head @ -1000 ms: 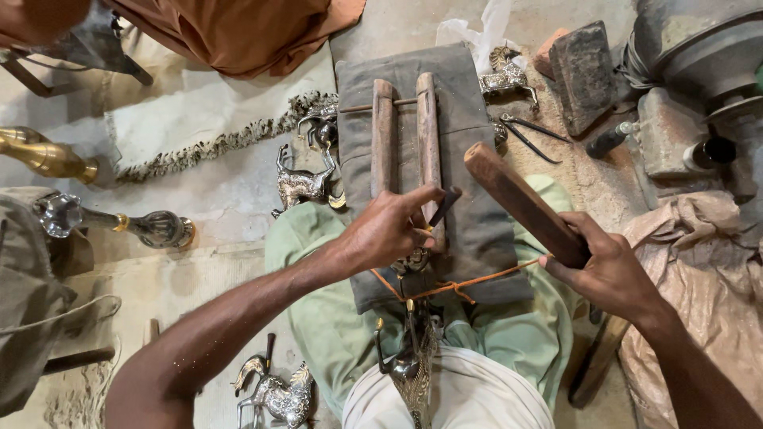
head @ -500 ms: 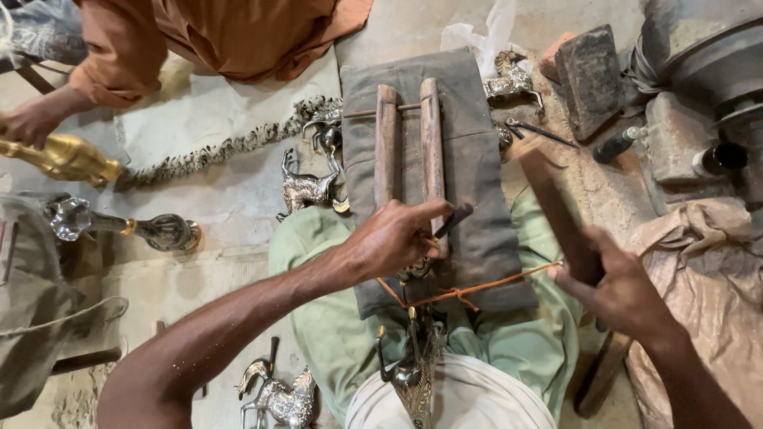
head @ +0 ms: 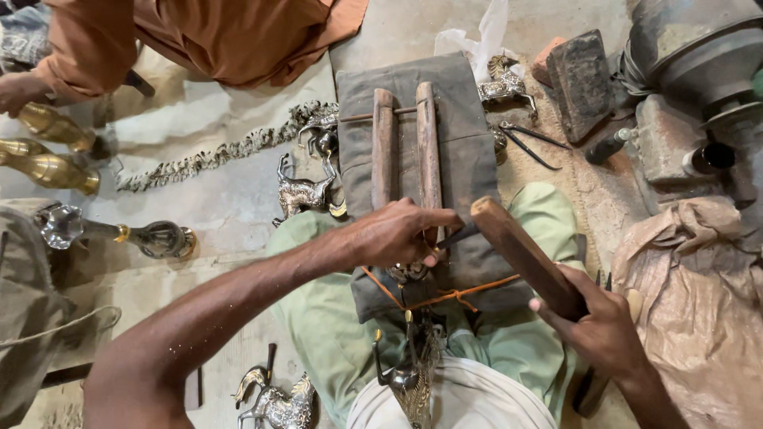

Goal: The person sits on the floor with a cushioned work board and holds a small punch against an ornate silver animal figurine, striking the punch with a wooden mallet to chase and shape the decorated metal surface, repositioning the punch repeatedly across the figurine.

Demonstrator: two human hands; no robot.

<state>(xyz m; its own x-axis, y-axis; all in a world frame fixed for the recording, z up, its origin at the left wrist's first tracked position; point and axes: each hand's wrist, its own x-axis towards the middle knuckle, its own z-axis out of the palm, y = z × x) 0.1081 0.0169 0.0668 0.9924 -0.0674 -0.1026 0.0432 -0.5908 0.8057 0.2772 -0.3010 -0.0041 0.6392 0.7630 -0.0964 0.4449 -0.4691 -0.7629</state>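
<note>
A seated worker in pale green trousers (head: pixel 334 334) bends over a grey cloth pad (head: pixel 465 159) laid across the lap and out onto the floor. Two wooden bars (head: pixel 384 151) lie side by side along the pad, joined near the far end by a thin rod, with an orange cord (head: pixel 469 292) tied across the pad's near edge.

The left hand (head: pixel 393 234) is curled shut on the pad just below the bars, fingertips pinching a slim dark tool (head: pixel 457 235) against a small metal piece (head: pixel 409 272) that is mostly hidden beneath the hand. The right hand (head: pixel 600 326) is wrapped tight around a wooden mallet (head: pixel 520 254), a squared stick tilted so that its upper end sits close beside the tool's tip; whether the two touch cannot be told.

Another person in an orange garment (head: pixel 222 36) sits at the top of the frame, one hand (head: pixel 20 89) near brass vases (head: pixel 52 147) on the left. Silver deer figurines (head: pixel 306 191) stand beside the pad, more (head: pixel 274 397) lie near the worker's left elbow, and one (head: pixel 505 83) rests by a white plastic bag (head: pixel 481 40). A dark block (head: pixel 584 79), tongs (head: pixel 528 141) and a crumpled brown sack (head: pixel 699 286) occupy the right side.
</note>
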